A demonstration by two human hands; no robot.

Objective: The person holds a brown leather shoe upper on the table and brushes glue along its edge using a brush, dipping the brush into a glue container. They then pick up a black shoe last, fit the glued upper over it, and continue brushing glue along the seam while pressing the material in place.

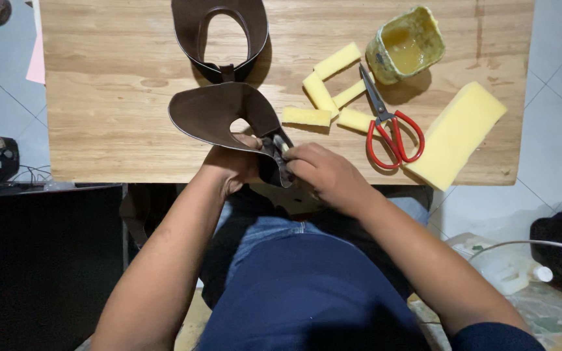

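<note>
At the near edge of the table:
Leather piece: a curved, dark brown leather shoe-upper piece [219, 117] with a cut-out opening lies partly on the wood, its folded end hanging over the edge between both hands.
Left hand: the left hand [232, 166] grips the piece's near edge from below, thumb on top beside the opening.
Right hand: the right hand [323, 172] is closed, fingers pinching the folded dark end of the leather; whether it also holds a small tool cannot be told.
Second upper: another dark brown horseshoe-shaped leather upper [219, 36] lies farther up the board, just apart from the first.
Sponge bits: five small yellow sponge strips [320, 94] sit scattered to the right of the leather.
Scissors: red-handled scissors [388, 127] lie among the strips, blades pointing away.
Glue pot: a stained yellow-green squashed plastic cup [406, 44] stands beyond the scissors.
Sponge block: a large yellow sponge block [456, 133] rests at the right, beside the scissor handles.
Surface: a light wooden table [112, 97].
</note>
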